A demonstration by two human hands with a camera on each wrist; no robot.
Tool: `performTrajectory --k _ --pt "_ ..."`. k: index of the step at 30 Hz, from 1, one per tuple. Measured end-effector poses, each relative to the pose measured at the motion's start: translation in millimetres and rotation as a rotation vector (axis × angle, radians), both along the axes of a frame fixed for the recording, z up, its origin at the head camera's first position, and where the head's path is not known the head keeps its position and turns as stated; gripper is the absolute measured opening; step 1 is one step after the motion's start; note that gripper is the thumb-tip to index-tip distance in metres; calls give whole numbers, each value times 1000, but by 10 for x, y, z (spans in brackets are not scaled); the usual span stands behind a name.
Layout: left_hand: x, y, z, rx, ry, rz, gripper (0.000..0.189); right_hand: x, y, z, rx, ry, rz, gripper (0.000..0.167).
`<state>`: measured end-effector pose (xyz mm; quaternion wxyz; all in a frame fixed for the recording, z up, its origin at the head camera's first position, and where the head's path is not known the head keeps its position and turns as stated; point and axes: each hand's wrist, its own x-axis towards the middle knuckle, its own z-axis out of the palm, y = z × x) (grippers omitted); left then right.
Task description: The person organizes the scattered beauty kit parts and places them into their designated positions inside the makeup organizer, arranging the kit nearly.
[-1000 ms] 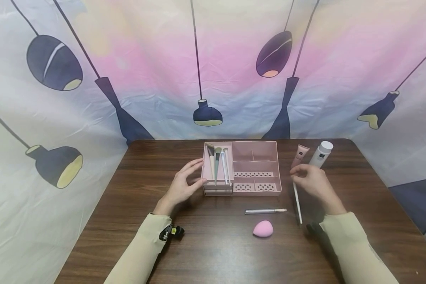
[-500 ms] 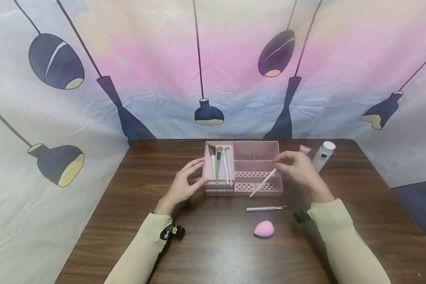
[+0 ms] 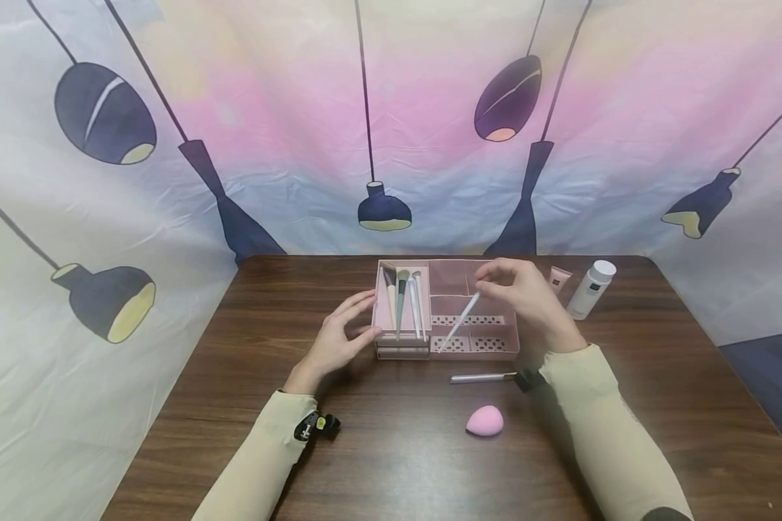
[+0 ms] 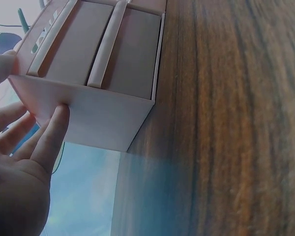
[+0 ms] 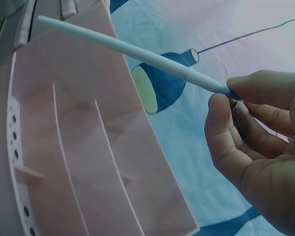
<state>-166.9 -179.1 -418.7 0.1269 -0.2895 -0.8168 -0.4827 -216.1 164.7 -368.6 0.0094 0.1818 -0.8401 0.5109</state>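
A pink makeup organizer point(image 3: 448, 278) stands at the back of the table, its right-hand compartments bare and several makeup brushes point(image 3: 400, 297) lying in its left top tray. My left hand point(image 3: 331, 344) rests against the organizer's left side, fingers nearly straight, with the thumb at the upper front corner; drawer fronts point(image 4: 76, 42) show beside it in the left wrist view. Over the compartments, my right hand point(image 3: 521, 297) pinches a slim white makeup brush point(image 3: 459, 325) near one end. The handle slants down toward the front left, and fingertips cover the brush's other end point(image 5: 226, 91).
In front of the organizer lies a silver makeup brush point(image 3: 478, 378), its right end behind the right wrist camera. A pink makeup sponge point(image 3: 485, 421) sits nearer. To the right stand a pink tube point(image 3: 558, 278) and a white bottle point(image 3: 589, 291). A printed cloth point(image 3: 300, 108) hangs behind the table.
My right hand has carried the white makeup brush from beside the tube leftward over the organizer, tilting its handle left. The left hand has stayed at the organizer's side.
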Motion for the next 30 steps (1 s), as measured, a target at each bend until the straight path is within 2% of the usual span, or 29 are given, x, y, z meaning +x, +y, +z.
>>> performTrajectory --k 5,12,17,23,30 --pt "6 5 21 -12 14 7 52 -118 -147 20 -107 -21 80 24" --pt "-24 -10 -29 69 -82 -59 52 -258 -329 90 -125 -58 103 22" --pt "-29 -5 -36 94 -97 -71 53 -349 -441 124 -158 -69 160 23" --pt "-27 -1 -37 101 -100 -78 53 -406 -557 140 -202 -85 219 26" --pt "-7 7 -14 95 -98 -68 53 -434 -698 147 -295 -177 288 23"
